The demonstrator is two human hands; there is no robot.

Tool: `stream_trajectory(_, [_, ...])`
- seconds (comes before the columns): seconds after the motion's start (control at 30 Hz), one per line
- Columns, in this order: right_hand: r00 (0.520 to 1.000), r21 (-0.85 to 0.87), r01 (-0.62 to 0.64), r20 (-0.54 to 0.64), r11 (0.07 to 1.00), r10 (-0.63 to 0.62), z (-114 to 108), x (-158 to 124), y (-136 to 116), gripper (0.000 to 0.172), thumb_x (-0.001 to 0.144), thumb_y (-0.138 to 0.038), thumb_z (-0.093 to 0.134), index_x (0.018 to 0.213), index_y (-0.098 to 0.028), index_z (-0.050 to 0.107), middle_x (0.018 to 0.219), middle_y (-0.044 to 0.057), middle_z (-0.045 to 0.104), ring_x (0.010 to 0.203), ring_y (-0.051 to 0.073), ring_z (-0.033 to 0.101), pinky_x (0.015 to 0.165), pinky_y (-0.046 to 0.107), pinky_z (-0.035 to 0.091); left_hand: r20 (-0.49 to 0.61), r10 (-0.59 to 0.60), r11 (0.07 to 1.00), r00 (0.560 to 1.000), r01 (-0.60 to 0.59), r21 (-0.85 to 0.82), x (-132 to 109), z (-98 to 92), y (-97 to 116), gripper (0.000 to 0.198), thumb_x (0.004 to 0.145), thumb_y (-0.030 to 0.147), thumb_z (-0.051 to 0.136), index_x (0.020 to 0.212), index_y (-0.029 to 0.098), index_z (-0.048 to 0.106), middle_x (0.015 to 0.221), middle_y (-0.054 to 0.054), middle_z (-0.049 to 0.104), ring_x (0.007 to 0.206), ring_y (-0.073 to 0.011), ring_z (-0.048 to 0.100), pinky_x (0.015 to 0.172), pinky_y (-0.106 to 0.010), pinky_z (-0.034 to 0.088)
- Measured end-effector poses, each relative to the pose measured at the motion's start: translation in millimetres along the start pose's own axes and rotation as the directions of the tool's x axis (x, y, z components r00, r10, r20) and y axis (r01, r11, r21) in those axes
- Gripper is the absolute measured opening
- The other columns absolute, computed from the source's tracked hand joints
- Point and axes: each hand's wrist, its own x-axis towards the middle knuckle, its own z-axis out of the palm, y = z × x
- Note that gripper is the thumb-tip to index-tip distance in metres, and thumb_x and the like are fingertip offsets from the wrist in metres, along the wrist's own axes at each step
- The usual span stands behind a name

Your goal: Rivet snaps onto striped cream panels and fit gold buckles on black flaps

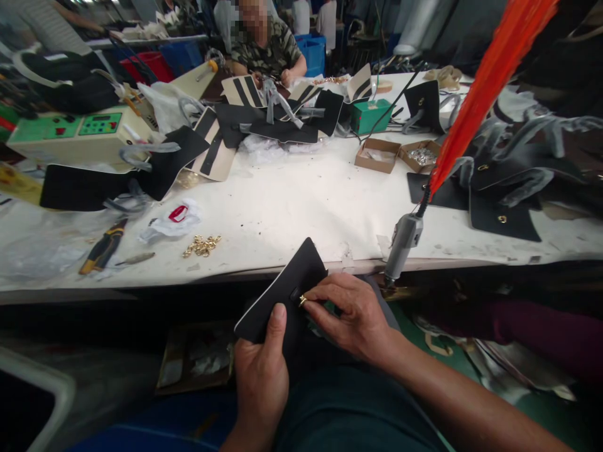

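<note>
My left hand point(260, 370) grips a black flat leather piece point(282, 290) from below, thumb pressed on its face, holding it over my lap just under the table's front edge. My right hand point(351, 312) rests on the piece's right side, fingers pinched around a small gold metal fitting point(302, 300) set at the piece's edge. A heap of loose gold fittings point(202, 245) lies on the white table point(292, 207) to the left.
Pliers point(102, 248) and a small plastic bag point(173, 220) lie at the left. Black and cream pieces point(264, 119) pile at the back with cardboard boxes point(377, 154) and a green-panelled machine point(75, 135). An orange hose with a tool point(405, 242) hangs right. A person sits opposite.
</note>
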Motion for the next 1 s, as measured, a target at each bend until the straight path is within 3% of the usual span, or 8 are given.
stream_trajectory(0.3, [1.0, -0.113, 0.024, -0.009, 0.993, -0.025, 1, -2, -4, 0.009, 0.105, -0.022, 0.068, 0.103, -0.021, 0.077, 0.091, 0.004, 0.078, 0.079, 0.018, 0.071, 0.074, 0.034, 0.052, 0.118, 0.217, 0.966, 0.969, -0.23, 0.114, -7, 2.2, 8, 0.041, 0.094, 0.056, 0.076, 0.109, 0.019, 0.085, 0.109, -0.009, 0.084, 0.107, -0.0324, 0.078, 0.094, -0.037, 0.064])
stream_trajectory(0.47, [0.999, -0.154, 0.037, -0.001, 0.987, -0.037, 0, -5, -2, 0.014, 0.108, -0.024, 0.065, 0.108, -0.023, 0.078, 0.093, 0.005, 0.08, 0.081, 0.018, 0.073, 0.076, 0.036, 0.051, 0.187, 0.283, 0.94, 0.941, -0.311, 0.144, -11, -0.9, 3, 0.033, 0.097, 0.049, 0.073, 0.115, 0.023, 0.085, 0.117, -0.009, 0.082, 0.114, -0.0317, 0.076, 0.104, -0.039, 0.059])
stream_trajectory(0.67, [0.997, -0.19, -0.011, -0.081, 0.982, -0.004, 0, -5, -5, 0.01, 0.104, -0.026, 0.076, 0.095, -0.023, 0.076, 0.089, 0.002, 0.08, 0.081, 0.018, 0.073, 0.079, 0.038, 0.046, 0.231, 0.316, 0.926, 0.92, -0.352, 0.136, -16, -2.2, 0, 0.032, 0.101, 0.044, 0.07, 0.126, 0.028, 0.082, 0.125, -0.008, 0.08, 0.117, -0.0297, 0.074, 0.11, -0.038, 0.055])
stream_trajectory(0.8, [0.997, -0.228, 0.045, -0.054, 0.973, -0.059, 0, -7, -12, 0.008, 0.105, -0.018, 0.069, 0.106, -0.023, 0.075, 0.093, 0.002, 0.08, 0.081, 0.018, 0.071, 0.082, 0.041, 0.045, 0.256, 0.356, 0.906, 0.899, -0.399, 0.141, -21, -3.8, -2, 0.034, 0.1, 0.038, 0.071, 0.132, 0.029, 0.078, 0.129, -0.008, 0.078, 0.118, -0.0294, 0.073, 0.112, -0.04, 0.053])
stream_trajectory(0.9, [0.998, -0.207, 0.047, 0.041, 0.977, -0.039, -6, -9, -22, 0.031, 0.099, -0.012, 0.066, 0.127, -0.025, 0.07, 0.109, 0.007, 0.079, 0.097, 0.024, 0.072, 0.098, 0.048, 0.048, 0.246, 0.359, 0.908, 0.9, -0.398, 0.13, -26, -6.8, -2, 0.04, 0.091, 0.039, 0.08, 0.129, 0.026, 0.078, 0.125, -0.01, 0.078, 0.116, -0.0322, 0.073, 0.112, -0.043, 0.053])
stream_trajectory(1.0, [0.982, -0.168, 0.034, 0.188, 0.985, -0.002, -18, -10, -34, 0.068, 0.084, -0.016, 0.07, 0.15, -0.025, 0.056, 0.136, 0.012, 0.071, 0.135, 0.035, 0.06, 0.122, 0.062, 0.035, 0.211, 0.325, 0.931, 0.922, -0.35, 0.099, -31, -8.9, 1, 0.052, 0.085, 0.041, 0.084, 0.134, 0.026, 0.075, 0.132, -0.012, 0.075, 0.124, -0.0359, 0.07, 0.117, -0.048, 0.05])
